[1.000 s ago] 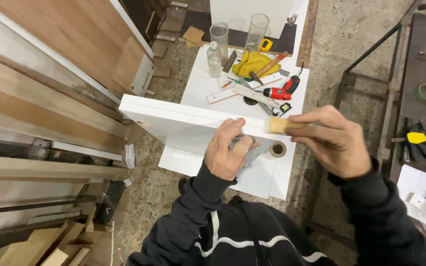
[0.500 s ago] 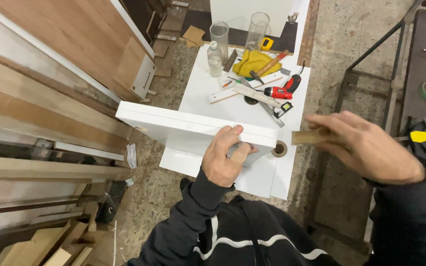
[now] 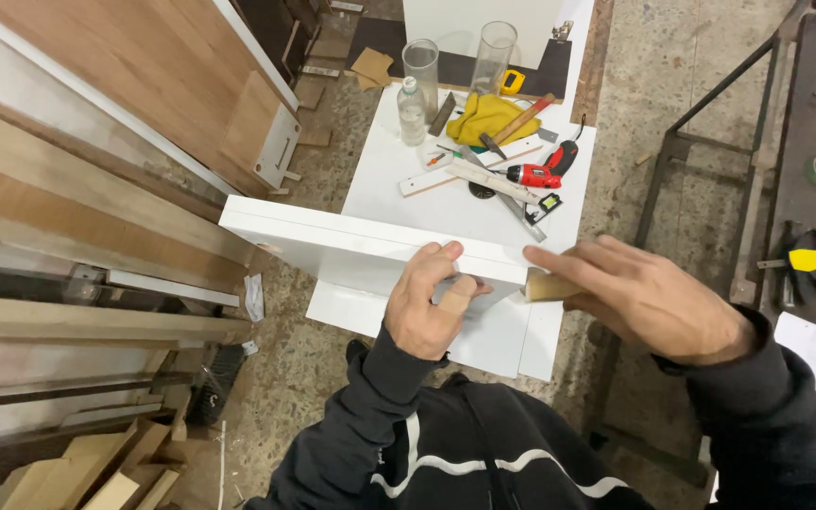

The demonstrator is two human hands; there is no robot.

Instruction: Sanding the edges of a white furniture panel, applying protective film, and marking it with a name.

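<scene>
The right hand (image 3: 649, 300) has come back in: half a second ago it was swung out past the right end of the white panel (image 3: 361, 250) with the small wooden block (image 3: 548, 285) held clear of it, and now the block sits against that end again, much where it was a second ago. That out-and-back reads as one stroke of rubbing along the panel's edge, probably sanding or trimming it, and I judge the work on this end as ongoing rather than finished. The right grip is closed around the block, fingers over its top. The left hand (image 3: 430, 304) has hardly moved; its grip is clamped on the panel's upper edge, fingers curled over, steadying it. The panel stands on edge across the near end of the white counter (image 3: 484, 212), its left end overhanging the floor. At the counter's far end lie a red drill (image 3: 535, 175), a yellow cloth (image 3: 488, 118), a small plastic bottle (image 3: 412, 110) and two clear tubes (image 3: 420, 64), all untouched.
</scene>
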